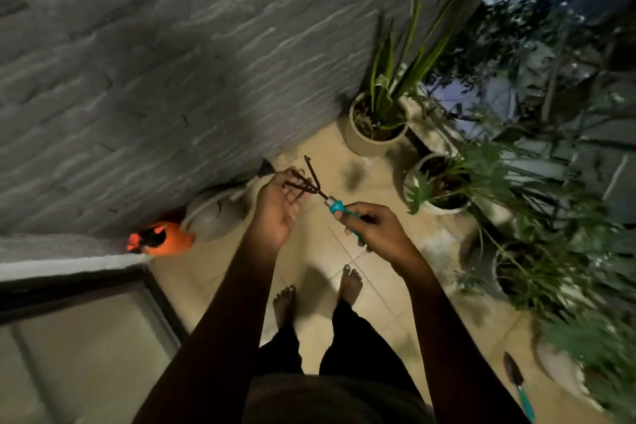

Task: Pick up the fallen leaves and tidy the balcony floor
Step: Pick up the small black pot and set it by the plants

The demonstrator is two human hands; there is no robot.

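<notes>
A grey stone wall (137, 62) fills the upper left of the frame. The tiled floor (371, 286) runs from the centre down to the lower right, and a glass door (79, 337) takes the lower left. Leafy plants (550, 182) crowd the right side, blurred. Two pale pots (364, 143) stand on the floor at upper centre, near the wall's foot. A grey can (213, 217) lies against the wall at centre left, with an orange object (161, 237) just beside it.

Both arms reach up from the bottom edge, over two bare feet (351, 286). The right hand (378, 231) grips the teal handle of a rake (335, 207) at centre frame. The left hand (275, 210), palm up, curls its fingers round the dark tines. A trowel (519, 385) lies on the floor at lower right.

A small dark patch (354, 177) sits on the floor between the rake and the pots. It is too blurred to tell if it is a leaf.
</notes>
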